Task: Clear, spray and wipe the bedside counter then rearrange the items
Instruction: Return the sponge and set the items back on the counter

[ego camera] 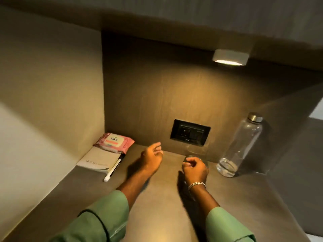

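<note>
Counter point(157, 215) not cleared yet. My right hand point(195, 169) curled over a clear glass point(203, 160) near back edge; grip prob closed, can't tell for sure. Left hand point(153, 156) half open, empty, mid-counter. Wipes pack point(114, 142), notepad point(97, 162), pen point(112, 169) in back left corner. Risk: glass hard to see, could slip, or knock bottle point(239, 147) just beside at back right.

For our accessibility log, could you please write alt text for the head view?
A person's left hand hovers open over a brown bedside counter while the right hand curls around a clear drinking glass. A pink wipes pack, pale notepad and white pen lie left; a clear metal-capped bottle stands right.
</note>
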